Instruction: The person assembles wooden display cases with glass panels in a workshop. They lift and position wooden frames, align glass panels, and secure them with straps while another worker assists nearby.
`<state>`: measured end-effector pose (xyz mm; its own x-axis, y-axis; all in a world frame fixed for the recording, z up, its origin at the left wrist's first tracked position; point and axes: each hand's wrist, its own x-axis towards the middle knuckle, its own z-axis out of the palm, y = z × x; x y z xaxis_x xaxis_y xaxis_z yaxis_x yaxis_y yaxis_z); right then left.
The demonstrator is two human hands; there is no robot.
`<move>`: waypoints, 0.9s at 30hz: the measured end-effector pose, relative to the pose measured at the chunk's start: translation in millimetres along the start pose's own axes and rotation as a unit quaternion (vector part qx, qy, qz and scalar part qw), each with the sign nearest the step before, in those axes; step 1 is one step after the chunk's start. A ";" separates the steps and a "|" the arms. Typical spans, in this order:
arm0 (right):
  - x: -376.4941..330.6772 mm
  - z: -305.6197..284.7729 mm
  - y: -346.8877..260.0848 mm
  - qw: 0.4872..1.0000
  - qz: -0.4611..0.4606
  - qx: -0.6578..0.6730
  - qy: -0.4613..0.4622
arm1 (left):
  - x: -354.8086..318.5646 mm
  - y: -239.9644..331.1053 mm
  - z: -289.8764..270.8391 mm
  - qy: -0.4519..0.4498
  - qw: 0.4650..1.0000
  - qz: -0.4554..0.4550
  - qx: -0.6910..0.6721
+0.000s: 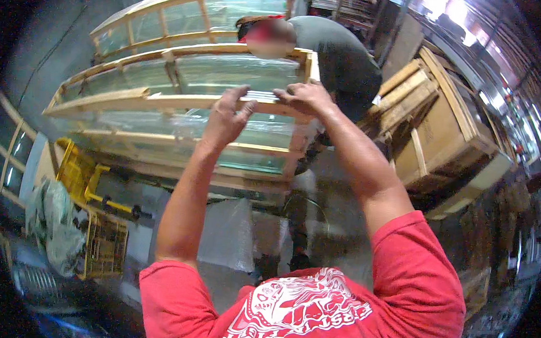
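Note:
A long wooden crate [188, 101] with sheets of clear glass [259, 159] behind its slats stands before me. On its top rail lies or is held a short pale piece with white stripes [262, 97]; its kind I cannot make out. My left hand [227, 116] grips the left end of this piece, thumb on the near side and fingers over the far side. At its right end, the fingers of my right hand [308, 100] are bent and closed on it, close to the crate's corner. Both forearms reach forward from my red sleeves.
A person [337, 56] in a dark grey shirt bends over the crate's far right corner. Another glass crate [168, 20] stands behind. A large box with wooden battens [431, 141] is at right. At left are a yellow metal frame [75, 165], plastic sheeting [53, 225] and a yellow basket [106, 246].

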<state>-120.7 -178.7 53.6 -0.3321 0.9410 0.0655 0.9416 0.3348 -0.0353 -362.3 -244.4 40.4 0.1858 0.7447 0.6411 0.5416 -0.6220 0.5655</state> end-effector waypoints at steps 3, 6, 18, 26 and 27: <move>-3.5 -6.2 -5.8 1.000 0.017 0.010 0.004 | 40.9 -10.5 1.4 -0.014 0.999 0.000 0.032; -5.4 -7.2 -6.9 1.000 0.020 0.007 0.015 | 78.5 -31.6 -4.9 -0.057 0.996 -0.048 0.046; 1.9 0.4 0.6 1.000 0.008 -0.004 0.026 | 90.0 -81.5 12.6 -0.212 0.916 -0.211 0.267; 1.7 2.3 4.0 0.999 -0.004 -0.001 0.049 | 86.5 -70.8 11.1 -0.215 0.909 -0.223 0.278; 1.6 2.8 4.6 0.998 -0.013 0.002 0.057 | 86.4 -70.4 11.2 -0.206 0.915 -0.232 0.256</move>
<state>-117.0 -175.6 50.7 -0.3475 0.9205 0.1790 0.9326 0.3590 -0.0360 -375.2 -133.6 50.1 0.0745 0.9938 0.0828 0.9347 -0.0985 0.3414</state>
